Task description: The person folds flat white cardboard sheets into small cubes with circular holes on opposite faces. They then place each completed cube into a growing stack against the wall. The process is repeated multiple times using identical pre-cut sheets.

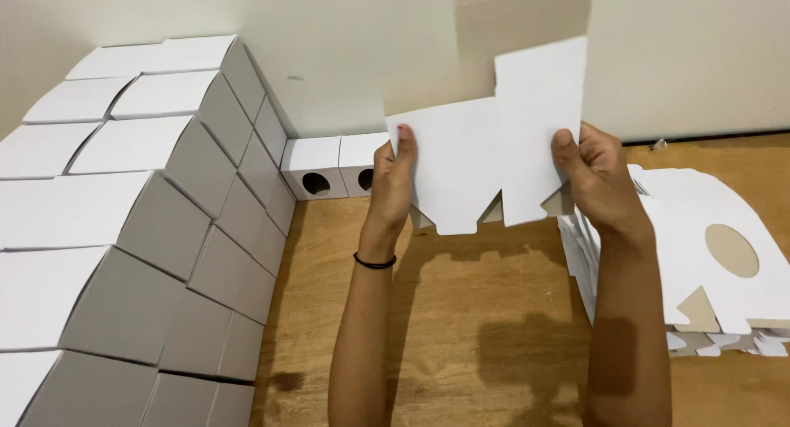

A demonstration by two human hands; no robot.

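I hold a flat white box blank (485, 160) upright above the wooden counter (477, 312), my left hand (393, 176) pinching its left edge and my right hand (597, 176) gripping its right edge. A pile of flat blanks (708, 254) lies just right; stacked folded white boxes (140, 229) stand left.

A big pile of folded white boxes (140, 221) fills the side at nine o'clock, stacked in rows like a wall. Two more small white boxes (337, 165) sit by the pale wall (346, 57) at about eleven o'clock, and each one has a round hole in front. At three o'clock lies a stack of flat white cardboard pieces (699, 254) with an oval hole on top. Everything rests on a brown wooden floor (477, 328).
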